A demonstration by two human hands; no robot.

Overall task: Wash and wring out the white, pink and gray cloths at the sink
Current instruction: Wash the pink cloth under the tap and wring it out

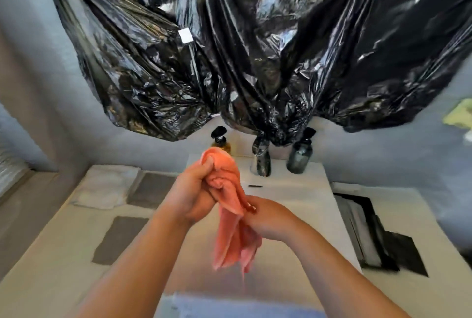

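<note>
Pink cloth (pixel 229 205) hangs at the frame's center above the sink (pixel 293 190), bunched between both hands: the left hand (pixel 194 195) grips its top, the right hand (pixel 265 218) clutches its middle, and its ends dangle below.

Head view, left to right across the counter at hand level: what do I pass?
White cloth → far gray cloth → left hand → pink cloth → right hand → black flat object.
</note>
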